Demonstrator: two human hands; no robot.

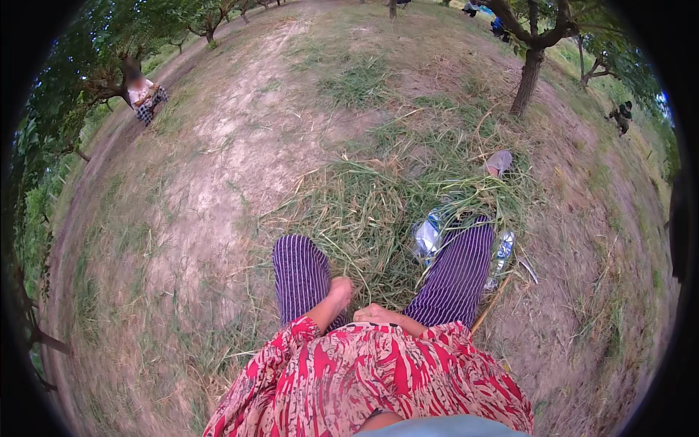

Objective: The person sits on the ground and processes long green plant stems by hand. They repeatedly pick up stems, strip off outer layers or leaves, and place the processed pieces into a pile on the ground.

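My left hand [340, 291] is closed beside my left knee, over the striped trousers [300, 273]. Just right of it and lower, my right hand [374, 313] is closed in front of my lap, fingers curled. What either hand holds, if anything, is hidden. A loose heap of cut green grass [357, 211] lies between and beyond my legs, with long stalks over my right shin. A clear and blue plastic item [428, 237] rests on the heap against the inner side of my right leg.
A clear plastic bottle [503, 255] lies outside my right leg, near a thin curved blade [529, 272] and a yellowish stick [489, 307]. A tree [530, 80] stands ahead right. One person [145, 98] sits at far left, another [622, 116] is at far right.
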